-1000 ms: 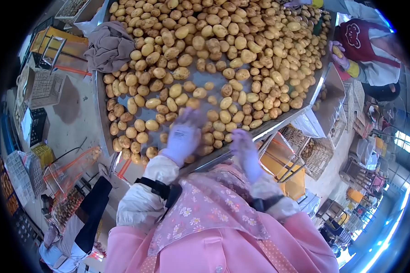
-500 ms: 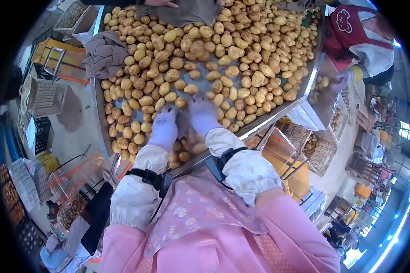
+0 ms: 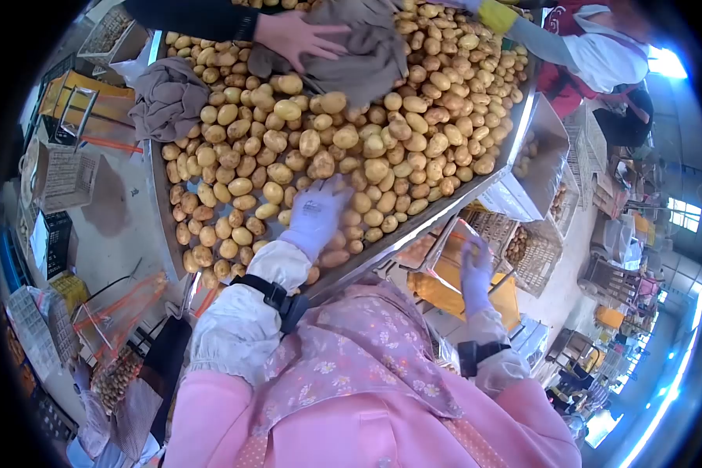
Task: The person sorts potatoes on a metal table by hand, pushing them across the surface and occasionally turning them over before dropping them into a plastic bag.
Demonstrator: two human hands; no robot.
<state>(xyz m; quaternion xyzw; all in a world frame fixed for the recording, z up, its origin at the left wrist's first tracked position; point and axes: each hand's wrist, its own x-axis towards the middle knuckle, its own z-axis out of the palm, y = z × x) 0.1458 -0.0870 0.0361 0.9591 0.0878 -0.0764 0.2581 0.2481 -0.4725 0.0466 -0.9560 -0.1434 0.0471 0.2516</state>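
From the head camera, the left hand [image 3: 313,218], in a pale glove, lies flat with fingers spread on the potatoes [image 3: 327,148] at the near edge of the metal tray [image 3: 157,204]. It presses on them without clearly pinching any one. The potatoes fill the tray in a thick layer, from the near rim up to the far side.

The right hand [image 3: 476,269], also gloved, is off the tray, lowered to the right above an orange crate [image 3: 501,300]. Its fingers point upward and look loosely together; whether it holds anything cannot be told.

At the far side, another person's bare hand [image 3: 292,35] rests on a grey cloth [image 3: 366,51] laid over the potatoes. A second cloth [image 3: 164,97] sits bunched at the tray's left corner. Another worker's sleeve [image 3: 538,39] reaches in from the upper right.
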